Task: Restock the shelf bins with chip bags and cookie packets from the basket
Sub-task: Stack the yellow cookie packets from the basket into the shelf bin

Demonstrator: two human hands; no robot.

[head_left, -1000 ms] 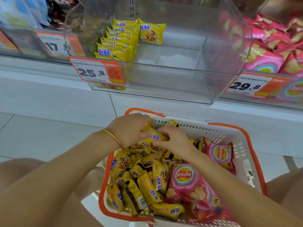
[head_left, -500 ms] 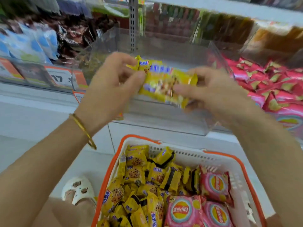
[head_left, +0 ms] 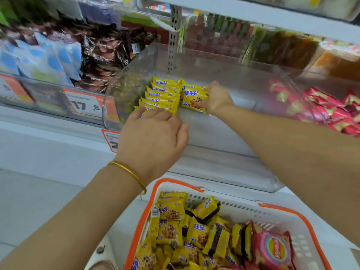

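The white shelf (head_left: 39, 137) carries a clear bin (head_left: 224, 152) with yellow cookie packets (head_left: 163, 94) rowed at its 10 o'clock corner; pink chip bags (head_left: 327, 112) lie at 3 o'clock, blue packs (head_left: 42, 61) at 9 o'clock.

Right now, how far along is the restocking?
Done: one row of cookie packets stands in the clear bin. In hand: the right hand grips a second stack beside it; the left hand touches the row's front. Left: most of the bin is bare, and the basket holds many loose packets and chip bags.
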